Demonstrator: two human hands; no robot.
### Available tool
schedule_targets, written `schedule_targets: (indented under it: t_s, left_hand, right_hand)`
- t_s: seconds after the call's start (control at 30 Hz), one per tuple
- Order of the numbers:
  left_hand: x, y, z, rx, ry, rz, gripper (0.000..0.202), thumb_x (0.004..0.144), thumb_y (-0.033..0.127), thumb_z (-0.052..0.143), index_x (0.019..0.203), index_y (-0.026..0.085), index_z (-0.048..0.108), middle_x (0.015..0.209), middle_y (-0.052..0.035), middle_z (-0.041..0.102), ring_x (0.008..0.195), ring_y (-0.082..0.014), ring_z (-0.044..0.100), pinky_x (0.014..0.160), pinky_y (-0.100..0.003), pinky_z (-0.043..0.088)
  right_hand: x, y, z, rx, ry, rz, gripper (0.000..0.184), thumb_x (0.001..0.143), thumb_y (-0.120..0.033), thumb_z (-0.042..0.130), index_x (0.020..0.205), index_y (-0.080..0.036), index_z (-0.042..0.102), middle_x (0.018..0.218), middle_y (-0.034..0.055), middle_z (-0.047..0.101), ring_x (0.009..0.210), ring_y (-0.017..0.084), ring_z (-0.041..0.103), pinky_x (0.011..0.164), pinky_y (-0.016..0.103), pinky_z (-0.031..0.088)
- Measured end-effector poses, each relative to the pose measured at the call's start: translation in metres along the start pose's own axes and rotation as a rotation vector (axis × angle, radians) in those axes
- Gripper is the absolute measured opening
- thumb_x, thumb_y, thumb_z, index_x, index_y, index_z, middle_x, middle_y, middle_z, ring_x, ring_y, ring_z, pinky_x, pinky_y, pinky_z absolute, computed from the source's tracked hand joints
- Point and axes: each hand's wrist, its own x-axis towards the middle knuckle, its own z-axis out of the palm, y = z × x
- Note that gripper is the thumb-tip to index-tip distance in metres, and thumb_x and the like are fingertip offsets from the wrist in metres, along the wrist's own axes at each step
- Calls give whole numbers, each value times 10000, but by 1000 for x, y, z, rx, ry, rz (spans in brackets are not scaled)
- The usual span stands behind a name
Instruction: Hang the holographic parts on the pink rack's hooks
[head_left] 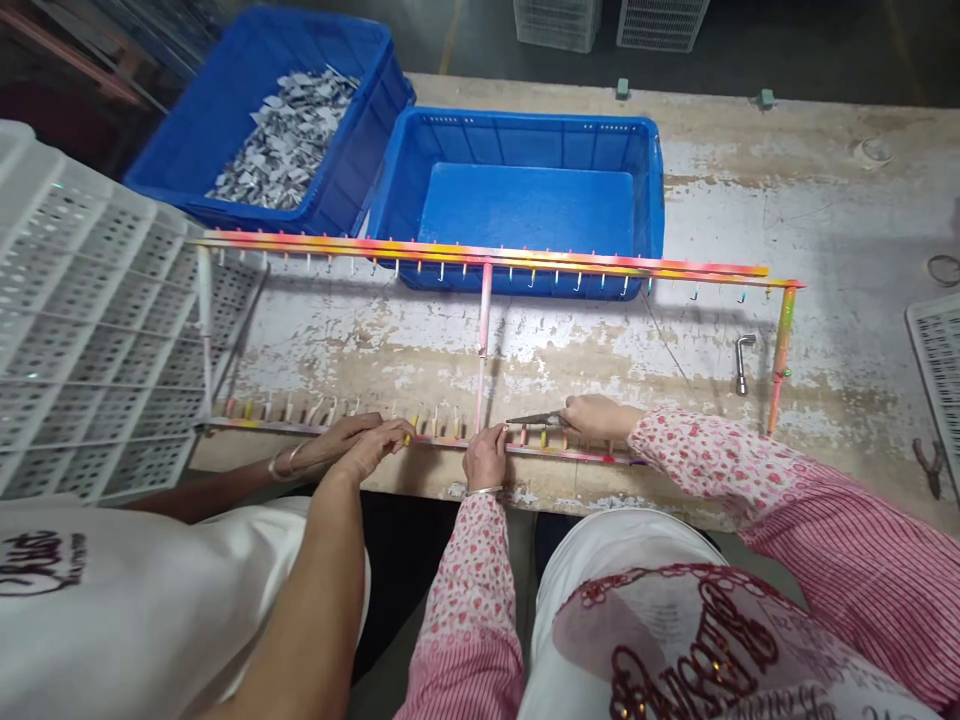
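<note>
A long metal hanging rack [484,300], coated in pink, orange and yellow paint, lies across the table with small hooks along its two long bars. At its near bar, my left hand [486,458] is closed on the bar by the foot of the middle post. My right hand [600,417] grips a pair of long-nosed pliers [541,420]. Their jaws point left toward my left fingertips, just above several coloured hooks. What the jaw tips touch is too small to tell.
A co-worker's hands [367,445] work on the same bar to my left. Behind the rack stand a blue bin [517,125] and another blue bin [360,150] of metal pieces. A white crate [97,330], a socket wrench [742,365] and other pliers [930,465] lie around.
</note>
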Motion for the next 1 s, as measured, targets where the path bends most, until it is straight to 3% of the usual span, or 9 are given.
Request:
schedule_targets:
  t_s: [0.07, 0.13, 0.17, 0.33, 0.5, 0.63, 0.73, 0.8, 1.0]
  left_hand:
    - [-1, 1, -3, -8, 3, -3, 262, 937, 275, 434, 918, 191, 682, 849, -90, 671, 930, -234, 580, 801, -318, 443]
    - [-2, 3, -5, -16, 2, -3, 255, 926, 284, 448, 924, 194, 686, 863, -94, 672, 941, -237, 583, 814, -323, 448]
    - [-3, 4, -5, -19, 0, 0, 254, 922, 288, 453, 930, 194, 689, 871, -96, 674, 944, -238, 585, 818, -325, 450]
    - [0, 9, 1, -22, -9, 17, 252, 904, 301, 474, 965, 197, 695, 905, -104, 681, 942, -241, 598, 837, -340, 463]
    - [2, -1, 16, -20, -31, -50, 332, 912, 324, 439, 1038, 145, 688, 998, -135, 689, 960, -283, 606, 893, -410, 464]
    - [-2, 2, 19, -62, 153, -36, 414, 919, 400, 441, 1169, 112, 602, 1049, -155, 654, 997, -292, 592, 899, -430, 476]
    - [-1, 23, 18, -102, 232, 61, 421, 928, 441, 448, 1174, 127, 584, 1021, -138, 639, 905, -262, 582, 849, -416, 485]
    - [0, 47, 19, -185, 185, 168, 401, 925, 432, 455, 1139, 124, 597, 949, -110, 649, 777, -225, 573, 786, -391, 486]
    - [-23, 145, 51, -418, -309, 373, 302, 897, 408, 495, 1010, 176, 652, 904, -55, 699, 760, -176, 631, 738, -316, 486]
  right_hand:
    - [-2, 1, 0, 305, -229, -2, 262, 946, -342, 553, 983, -114, 676, 894, 92, 662, 787, 183, 598, 642, 261, 403]
    - [-1, 1, 1, 470, -330, -28, 264, 941, -357, 569, 987, -119, 674, 877, 64, 666, 774, 157, 597, 641, 232, 407]
    - [1, 0, 2, 457, -285, -13, 261, 944, -344, 566, 1005, -113, 670, 919, 77, 666, 803, 165, 600, 662, 235, 416]
    - [7, 8, 1, 111, 249, 295, 290, 977, -309, 485, 1106, -94, 632, 1123, 180, 589, 974, 265, 584, 757, 320, 446]
    - [-33, 47, 10, 35, 289, 210, 253, 960, -332, 527, 1052, -123, 636, 1053, 141, 586, 949, 246, 567, 768, 316, 439]
    - [-95, 83, 37, -28, 270, 381, 217, 969, -216, 468, 1044, -108, 640, 1080, 147, 587, 996, 246, 559, 829, 334, 438]
    - [-146, 109, 57, -60, 140, 683, 270, 938, -89, 404, 1021, -84, 661, 1090, 187, 596, 1022, 292, 566, 841, 391, 447]
    - [-179, 122, 69, -3, 105, 778, 261, 932, -91, 420, 1020, -83, 665, 1089, 192, 600, 1019, 294, 572, 831, 385, 457]
    - [-249, 137, 109, 307, 309, 776, 206, 961, -264, 518, 1020, -99, 627, 1072, 134, 606, 1001, 222, 578, 840, 285, 436]
